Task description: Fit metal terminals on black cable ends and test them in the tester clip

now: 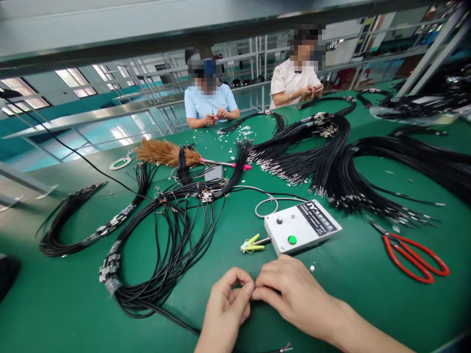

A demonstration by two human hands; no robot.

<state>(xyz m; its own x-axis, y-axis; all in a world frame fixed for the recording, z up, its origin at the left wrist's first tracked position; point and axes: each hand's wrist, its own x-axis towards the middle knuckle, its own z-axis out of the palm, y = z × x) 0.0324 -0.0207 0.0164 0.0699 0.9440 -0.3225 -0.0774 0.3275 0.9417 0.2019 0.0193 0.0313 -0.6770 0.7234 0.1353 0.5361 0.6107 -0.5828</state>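
My left hand [230,306] and my right hand [294,296] meet at the front of the green table, fingertips pinched together. Whatever lies between them is too small and hidden to make out. A black cable [176,319] runs from the looped bundle [138,289] to behind my left wrist. Below my hands, a cable end with bare thin wires [286,347] shows at the bottom edge. Just beyond my right hand sits a white control box [290,228] with a green button and a black knob. A yellow-green clip [253,243] is on the metal shaft at its left side.
Red-handled scissors [412,255] lie at the right. Large black cable bundles [324,162] cover the back right, another [69,230] the left. A brush [165,151] and white scraps lie farther back. Two co-workers [211,103] [296,81] sit across the table. A shelf [147,29] hangs overhead.
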